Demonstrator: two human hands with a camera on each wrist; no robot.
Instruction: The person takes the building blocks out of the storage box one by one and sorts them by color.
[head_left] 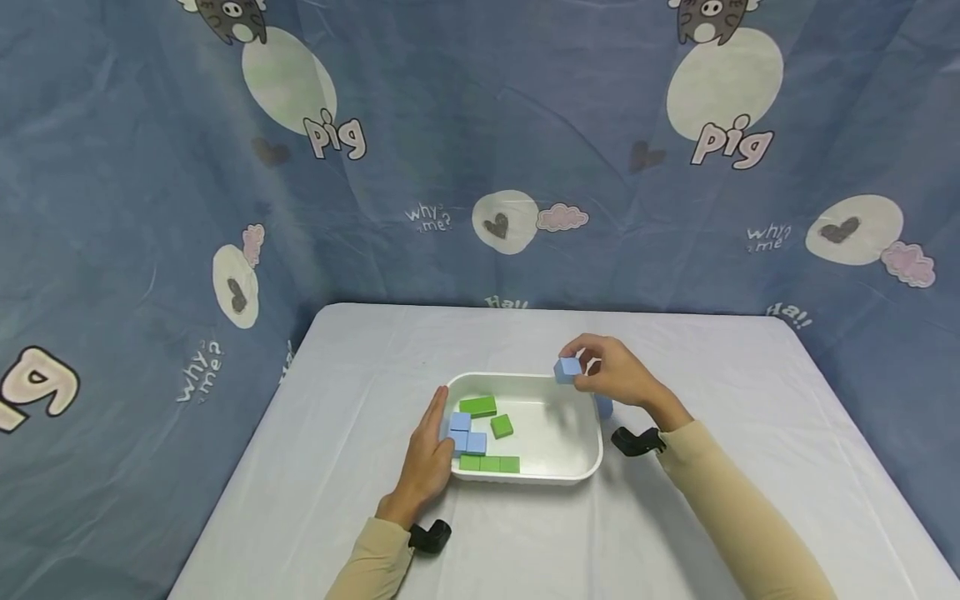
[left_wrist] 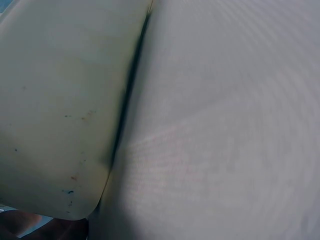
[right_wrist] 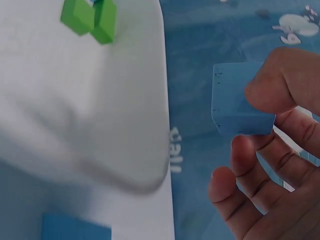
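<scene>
My right hand [head_left: 611,367] pinches a blue cube [head_left: 567,370] between thumb and fingers, above the far right part of a white tray [head_left: 555,479]. The same cube [right_wrist: 235,95] shows large in the right wrist view. Straight along the tray's left side lie the fingers of my left hand [head_left: 426,467], with its thumb near the front left corner. Inside the tray, blue cubes [head_left: 460,422] group by the left wall. A row of green blocks [head_left: 490,464] lines the near side. A long green block [head_left: 478,407] and a tilted green cube [head_left: 502,427] lie farther in.
Another blue block [head_left: 604,407] sits just outside the tray's right wall, partly hidden by my right hand and wrist. A white cloth [head_left: 315,467] covers the table. Behind it hangs a blue printed curtain [head_left: 420,275].
</scene>
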